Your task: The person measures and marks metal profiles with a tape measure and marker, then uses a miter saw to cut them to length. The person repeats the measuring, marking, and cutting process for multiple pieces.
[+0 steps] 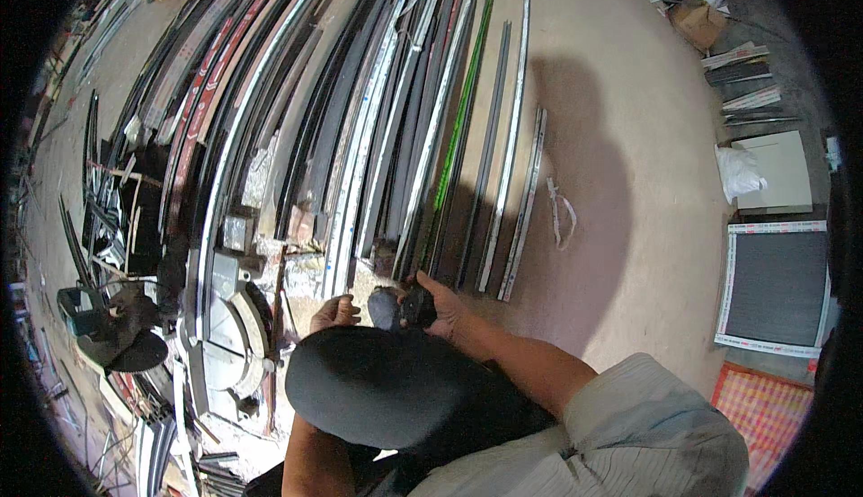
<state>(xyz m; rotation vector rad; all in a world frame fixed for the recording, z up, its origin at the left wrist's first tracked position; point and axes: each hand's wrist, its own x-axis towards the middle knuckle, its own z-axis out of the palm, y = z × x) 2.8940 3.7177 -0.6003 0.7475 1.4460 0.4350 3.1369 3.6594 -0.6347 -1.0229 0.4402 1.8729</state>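
My right hand [440, 306] is closed round a small dark object [417, 306], its thumb pointing up along it; the kind cannot be told. Directly left of it sits a rounded grey-black lump [385, 306], which may be part of the same thing. My left hand [334, 312] has its fingers curled together in a pinch, and what they hold, if anything, is hidden. A raised knee in dark trousers [378, 376] covers the space just below both hands. Beyond the hands lie the near ends of long metal profiles, among them a white one [360, 155] and a green one [458, 128].
At left stands a mitre saw with a round silver base [235, 344] and a dark disc [126, 349]. Many dark, red and white profiles spread across the floor [665, 137]. A white strip loop [562, 214], a framed dark mesh panel [775, 286] and a checked mat [764, 416] lie at right.
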